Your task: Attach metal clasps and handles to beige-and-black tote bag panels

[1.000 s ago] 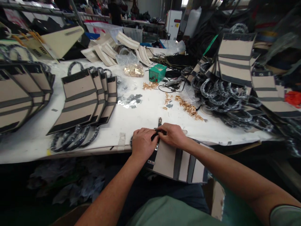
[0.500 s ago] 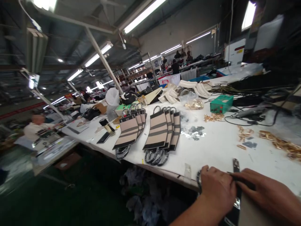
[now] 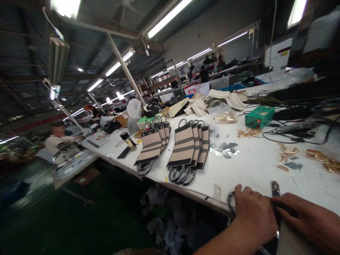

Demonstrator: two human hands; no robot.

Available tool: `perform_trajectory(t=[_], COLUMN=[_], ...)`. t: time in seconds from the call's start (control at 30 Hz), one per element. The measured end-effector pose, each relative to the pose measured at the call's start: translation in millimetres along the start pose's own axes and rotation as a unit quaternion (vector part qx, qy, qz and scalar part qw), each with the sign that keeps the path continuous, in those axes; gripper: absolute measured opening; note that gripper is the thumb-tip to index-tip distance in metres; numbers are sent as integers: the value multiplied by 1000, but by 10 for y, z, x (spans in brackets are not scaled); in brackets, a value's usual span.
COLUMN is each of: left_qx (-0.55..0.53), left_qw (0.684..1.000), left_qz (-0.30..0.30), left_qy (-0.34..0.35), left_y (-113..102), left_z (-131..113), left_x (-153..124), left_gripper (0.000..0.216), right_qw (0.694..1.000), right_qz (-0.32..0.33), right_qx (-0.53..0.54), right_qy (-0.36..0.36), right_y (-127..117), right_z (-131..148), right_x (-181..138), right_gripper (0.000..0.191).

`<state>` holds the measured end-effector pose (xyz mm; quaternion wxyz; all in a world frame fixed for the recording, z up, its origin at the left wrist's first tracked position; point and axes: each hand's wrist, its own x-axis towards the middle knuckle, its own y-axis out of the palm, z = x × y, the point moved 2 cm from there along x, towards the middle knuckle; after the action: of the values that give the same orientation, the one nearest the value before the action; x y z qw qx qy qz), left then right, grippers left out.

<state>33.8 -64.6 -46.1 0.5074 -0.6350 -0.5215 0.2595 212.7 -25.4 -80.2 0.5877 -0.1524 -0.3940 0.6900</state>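
Note:
At the lower right, my left hand (image 3: 255, 212) is closed with its fingers curled over the black band (image 3: 275, 189) of a beige bag panel (image 3: 288, 239). A plastic-wrapped loop handle (image 3: 230, 202) sticks out beyond its knuckles, over the table edge. Pressing on the same band from the other side is my right hand (image 3: 309, 216), its thumb and fingers closed around the panel's edge. A shiny metal fitting (image 3: 275, 185) shows at the band's far end. Most of the panel is hidden beneath my hands or cut off by the frame.
Two fanned stacks of similar beige bag panels (image 3: 183, 145) lie on the white table (image 3: 247, 166). Gold-coloured metal pieces (image 3: 288, 152), flat silver plates (image 3: 227, 150), a green box (image 3: 259, 117) and a corded tool (image 3: 289, 126) lie farther back. A person (image 3: 57, 140) sits at the left.
The camera has swung slightly left, so the whole scene sits farther right. Both hands stay on the bag panel; less of its lower metal fitting shows beside my left hand.

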Motion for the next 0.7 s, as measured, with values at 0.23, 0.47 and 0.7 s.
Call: perform_trajectory(t=[0.23, 0.47, 0.7], left_qx=[-30, -130, -99], left_qw=[999, 991, 995], left_qz=[-7, -1, -12], left_qy=[7, 11, 10], left_y=[-200, -299, -281], left_z=[-27, 146, 146], left_x=[4, 146, 117], left_gripper=[17, 24, 26], right_qw=[993, 990, 986], right_qz=[104, 111, 123], right_qx=[-46, -91, -111], right_qy=[17, 11, 23], right_y=[-245, -408, -426], right_z=[377, 653, 683], right_x=[-2, 95, 94], right_gripper=[28, 25, 19])
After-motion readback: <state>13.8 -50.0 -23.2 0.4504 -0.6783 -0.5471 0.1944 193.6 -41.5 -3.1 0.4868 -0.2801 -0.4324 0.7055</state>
